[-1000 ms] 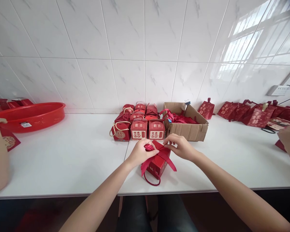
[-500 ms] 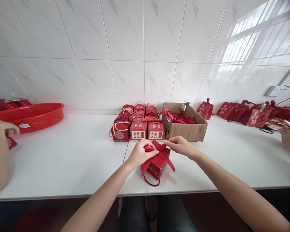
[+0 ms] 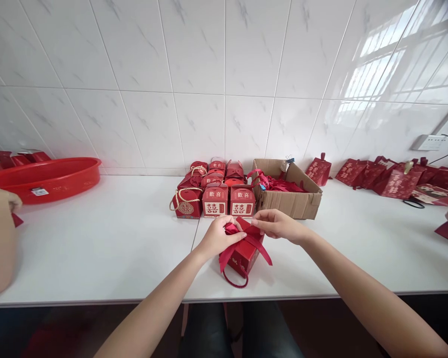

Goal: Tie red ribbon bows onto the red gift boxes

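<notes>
Near the table's front edge lies a red gift box (image 3: 245,256) with a twisted cord handle (image 3: 236,285) looping toward me. A dark red ribbon (image 3: 259,247) is tied over its top in a bow, its tails hanging down the sides. My left hand (image 3: 221,237) pinches the bow's left loop and knot between thumb and fingers. On the far right side of the bow, my right hand (image 3: 278,226) has its fingertips pinched together on the ribbon; the bit of ribbon between them is mostly covered by the fingers.
Finished-looking red boxes (image 3: 215,199) stand grouped behind my hands, beside a cardboard box (image 3: 287,205) of ribbons. A red basin (image 3: 67,174) sits at left near a co-worker's sleeve (image 3: 0,243). Red bags (image 3: 399,181) line the right; another person's hand shows at the right edge.
My right fingers have curled in slightly at the ribbon, while my left hand keeps its pinch. The co-worker's hand at right has drawn back and down, with a red piece near it.
</notes>
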Available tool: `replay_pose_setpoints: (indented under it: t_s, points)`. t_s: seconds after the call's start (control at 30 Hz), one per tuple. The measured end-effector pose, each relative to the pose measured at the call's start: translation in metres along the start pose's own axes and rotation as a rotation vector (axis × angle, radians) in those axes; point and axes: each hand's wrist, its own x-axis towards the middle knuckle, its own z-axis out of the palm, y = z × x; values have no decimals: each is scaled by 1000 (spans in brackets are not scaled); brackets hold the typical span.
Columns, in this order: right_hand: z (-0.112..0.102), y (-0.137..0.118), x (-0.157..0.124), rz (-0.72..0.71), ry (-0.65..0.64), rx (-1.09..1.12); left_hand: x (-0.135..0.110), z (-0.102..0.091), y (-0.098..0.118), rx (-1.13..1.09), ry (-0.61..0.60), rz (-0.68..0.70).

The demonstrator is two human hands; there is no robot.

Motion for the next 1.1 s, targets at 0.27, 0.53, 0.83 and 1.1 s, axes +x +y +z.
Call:
replay_pose_setpoints:
  t_s: [0.27,0.53,0.83,1.1]
  points:
    - [-7,-3,-3,140,-130,-186,0,-1,1,-48,-14,-42]
    - [-7,-1,2,29,-237,36,0,-1,2,-68,-15,-30]
    - [7,8,15,-157,142,-322,1,2,1,-57,-98,-1]
    - [-5,8,14,-307,-74,-340,3,2,-5,-159,-152,-22]
